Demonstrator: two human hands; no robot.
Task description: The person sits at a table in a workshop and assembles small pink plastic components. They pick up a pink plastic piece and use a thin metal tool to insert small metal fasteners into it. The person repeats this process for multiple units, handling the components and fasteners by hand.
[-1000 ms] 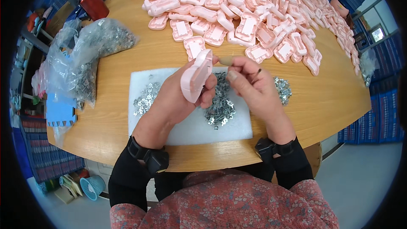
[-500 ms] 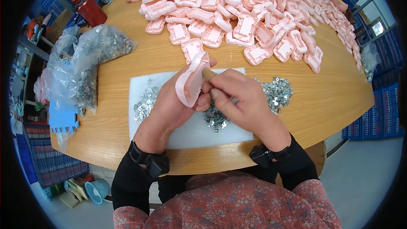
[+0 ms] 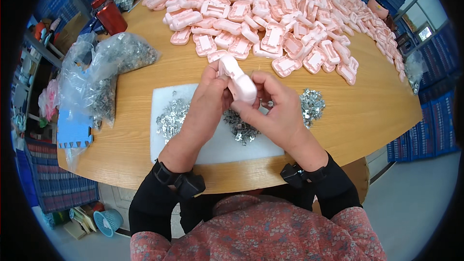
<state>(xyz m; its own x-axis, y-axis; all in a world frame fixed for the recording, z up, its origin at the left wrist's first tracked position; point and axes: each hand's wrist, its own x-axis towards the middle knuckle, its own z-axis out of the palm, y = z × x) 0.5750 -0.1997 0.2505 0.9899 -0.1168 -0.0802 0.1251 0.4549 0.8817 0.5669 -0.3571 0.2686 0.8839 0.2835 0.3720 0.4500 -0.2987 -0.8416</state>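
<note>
A pink plastic housing shell (image 3: 240, 83) is held up above the white foam sheet (image 3: 217, 157), tilted on its edge. My left hand (image 3: 210, 99) grips it from the left, fingers closed behind it. On its lower right side, my right hand (image 3: 273, 106) has curled fingers and a thumb against the shell. Something small and shiny shows by the right fingers, too small to name. Below the hands lies a heap of small metal clips (image 3: 241, 130), partly hidden by them. Another heap of metal clips (image 3: 172, 116) sits by my left wrist.
A large pile of pink shells (image 3: 270, 34) covers the table's far side. More metal pieces (image 3: 311, 104) lie at the right. On the left are clear bags of metal parts (image 3: 121, 53), a red bottle (image 3: 110, 15) and a blue foam mat (image 3: 73, 128).
The shell has been turned over in my hands, its smooth outer side now facing right. The brown stick-like thing in my right fingers no longer shows. My right hand now touches the shell's edge.
</note>
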